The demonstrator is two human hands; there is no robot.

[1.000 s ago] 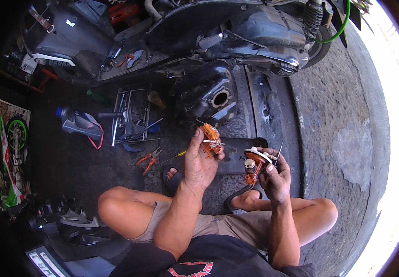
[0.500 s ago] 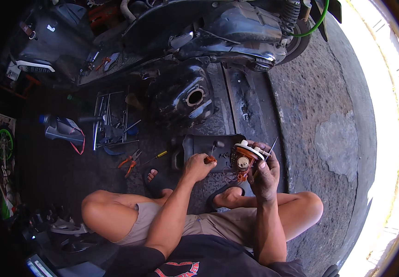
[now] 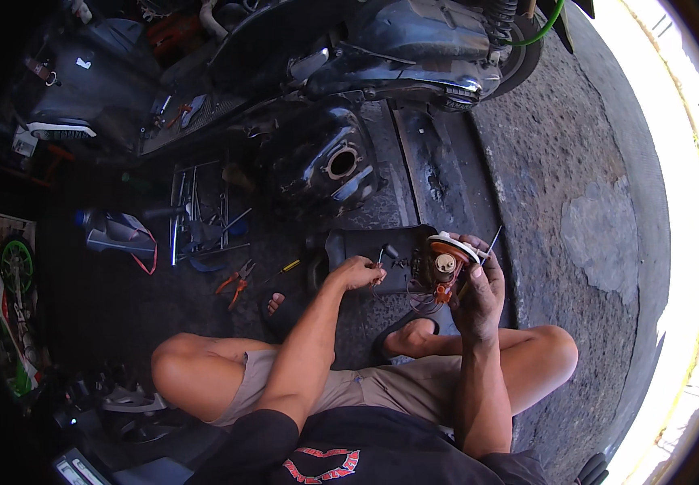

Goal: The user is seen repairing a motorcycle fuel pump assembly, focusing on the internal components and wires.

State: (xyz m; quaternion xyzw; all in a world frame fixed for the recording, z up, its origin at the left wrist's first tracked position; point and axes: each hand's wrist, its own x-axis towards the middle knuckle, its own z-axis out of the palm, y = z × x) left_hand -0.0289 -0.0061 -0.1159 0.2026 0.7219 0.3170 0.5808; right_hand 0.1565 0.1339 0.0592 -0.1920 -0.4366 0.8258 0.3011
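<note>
My right hand (image 3: 479, 301), smudged with dark grime, grips a fuel pump assembly (image 3: 446, 264) by its side. This has a white round flange, an orange-brown body and loose thin wires hanging below. A thin dark rod sticks up beside those fingers. My left hand (image 3: 357, 273) is closed in a pinch on a fuel level sender, mostly hidden by the fingers. Its bent wire arm leads to a dark float (image 3: 390, 251). Both hands are above a black plastic tray-like cover (image 3: 349, 240) with small dark parts on it.
Beyond the cover stands a black fuel tank (image 3: 317, 153) with a round opening. A partly stripped scooter (image 3: 398, 48) fills the back. Orange-handled pliers (image 3: 236, 283), a yellow screwdriver (image 3: 289, 265), a tool rack (image 3: 208, 214) and a grey bottle (image 3: 119, 233) are to the left.
The whole view has shifted slightly. My left fingers have turned and now cover most of the orange-brown sender. In my right hand the pump assembly is tilted a little differently.
</note>
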